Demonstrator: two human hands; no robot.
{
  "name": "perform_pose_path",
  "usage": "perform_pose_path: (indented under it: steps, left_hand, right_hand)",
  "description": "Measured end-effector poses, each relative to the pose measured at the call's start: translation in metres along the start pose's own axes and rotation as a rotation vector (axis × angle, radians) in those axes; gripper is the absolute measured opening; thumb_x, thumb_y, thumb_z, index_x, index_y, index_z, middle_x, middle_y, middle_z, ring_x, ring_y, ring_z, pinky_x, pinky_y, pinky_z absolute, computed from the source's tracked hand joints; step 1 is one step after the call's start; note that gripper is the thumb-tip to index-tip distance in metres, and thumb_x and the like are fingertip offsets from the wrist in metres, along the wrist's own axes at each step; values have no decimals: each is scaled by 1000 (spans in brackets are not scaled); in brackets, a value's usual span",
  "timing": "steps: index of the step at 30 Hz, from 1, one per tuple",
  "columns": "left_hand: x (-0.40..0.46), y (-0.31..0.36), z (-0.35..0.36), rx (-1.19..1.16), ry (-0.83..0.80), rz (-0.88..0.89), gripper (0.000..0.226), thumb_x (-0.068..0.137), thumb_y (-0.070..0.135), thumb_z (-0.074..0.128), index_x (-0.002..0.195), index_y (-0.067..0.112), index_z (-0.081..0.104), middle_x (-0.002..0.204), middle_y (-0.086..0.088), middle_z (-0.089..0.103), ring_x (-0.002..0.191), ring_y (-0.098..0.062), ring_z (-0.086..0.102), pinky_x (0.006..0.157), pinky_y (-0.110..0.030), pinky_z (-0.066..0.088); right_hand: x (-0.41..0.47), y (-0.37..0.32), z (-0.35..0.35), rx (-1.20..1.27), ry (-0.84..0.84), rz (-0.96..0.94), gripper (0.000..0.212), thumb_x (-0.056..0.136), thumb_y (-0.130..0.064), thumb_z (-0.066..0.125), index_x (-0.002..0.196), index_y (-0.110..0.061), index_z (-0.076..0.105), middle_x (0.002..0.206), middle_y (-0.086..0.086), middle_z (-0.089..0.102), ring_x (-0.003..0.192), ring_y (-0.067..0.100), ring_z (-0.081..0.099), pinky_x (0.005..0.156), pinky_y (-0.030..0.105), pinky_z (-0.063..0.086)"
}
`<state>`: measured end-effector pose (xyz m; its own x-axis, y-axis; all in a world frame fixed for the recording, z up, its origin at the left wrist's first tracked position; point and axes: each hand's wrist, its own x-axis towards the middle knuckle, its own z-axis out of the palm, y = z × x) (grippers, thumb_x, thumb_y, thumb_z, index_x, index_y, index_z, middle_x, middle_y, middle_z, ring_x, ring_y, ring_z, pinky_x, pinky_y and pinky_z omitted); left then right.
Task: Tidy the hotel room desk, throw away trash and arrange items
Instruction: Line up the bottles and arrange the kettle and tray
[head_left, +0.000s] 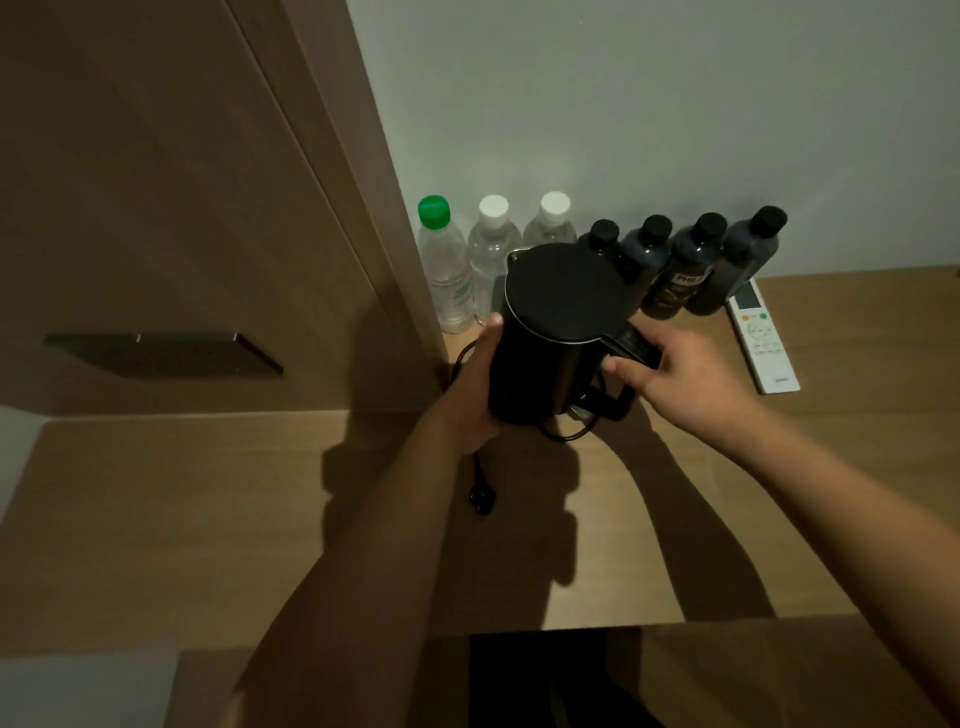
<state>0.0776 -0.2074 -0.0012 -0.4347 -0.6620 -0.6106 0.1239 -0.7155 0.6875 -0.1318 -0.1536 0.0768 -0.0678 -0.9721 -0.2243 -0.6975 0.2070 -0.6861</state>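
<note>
Head view looks down on a black kettle (558, 332) held between both hands at the back of the bench (208, 519), just in front of a row of bottles along the wall. The left hand (475, 387) cups the kettle's left side, fingers wrapped around the body; the right hand (680, 371) grips the handle (631, 345), which sticks out to the right. So the kettle's handle-to-spout line runs roughly right to left — the spout towards the clear water bottles (488, 260), the handle nearer the white remote (761, 338). Its cord (480, 486) trails forward across the bench towards the person, the plug lying loose. I cannot tell whether the kettle rests on the bench or is slightly lifted. My guess: it is being placed, and the loose cord wants gathering next — the left hand is nearer to it.
</note>
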Motion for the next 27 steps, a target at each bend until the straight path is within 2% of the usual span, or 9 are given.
perform_pose_path:
  steps: [3,7,11,13,15,18,22,25,27]
  left_hand:
    - [2,4,2,-11,20,8,72,88,81,46,146,37,52,147,-2,56,136,-25,52,118,-52,36]
    - [4,4,-4,-81,26,-10,71,91,80,41,145,36,53,141,0,62,128,-22,59,110,-47,45]
    - [4,1,-10,-168,56,1,73,88,80,47,145,33,54,146,-3,58,136,-27,52,119,-51,34]
    - [1,2,-9,-183,75,1,58,95,72,42,131,32,64,128,0,70,120,-22,65,111,-46,45]
    - [-2,0,-8,-187,55,10,50,99,67,39,121,32,66,114,4,76,105,-16,72,96,-38,54]
    - [-5,-2,-7,-146,84,17,56,99,68,37,133,31,61,124,5,72,114,-14,68,92,-32,54]
    - [-4,1,-6,-134,88,25,61,101,67,32,144,29,55,135,0,66,128,-20,59,101,-36,51]
    - [-7,5,-4,-147,97,23,57,100,68,32,131,32,62,118,5,74,115,-17,65,93,-36,54]
    - [-9,6,-7,-138,112,8,66,94,77,31,137,34,58,120,5,71,114,-17,64,99,-41,52]
  right_hand:
    - [-1,-3,1,-70,23,-14,31,95,-27,64,125,-22,61,87,-10,61,77,-1,54,58,17,34]
    - [5,-13,1,-36,0,-31,27,95,-28,64,122,-24,62,93,-10,63,80,-3,54,60,17,37]
    - [12,-21,4,-73,-50,-59,13,94,-29,64,106,-23,63,84,-10,62,75,-1,55,57,18,35]
    - [12,-22,4,-93,-63,-79,10,94,-29,64,101,-22,64,81,-8,62,72,2,56,56,20,34]
    - [10,-22,3,-89,-76,-85,9,94,-29,65,99,-22,64,79,-7,61,70,3,55,56,22,33]
    - [7,-20,3,-102,-133,-74,11,93,-31,65,100,-23,63,76,-6,61,67,5,56,54,21,33]
    - [1,-18,5,-67,-139,-60,8,93,-33,65,93,-29,59,72,-9,59,59,-1,54,49,13,35]
    - [-1,-21,9,-51,-159,-86,9,93,-33,65,90,-33,57,73,-11,60,59,-6,55,50,11,37]
    - [2,-24,10,-58,-179,-84,6,93,-33,66,94,-33,60,76,-12,64,63,-7,58,50,10,38]
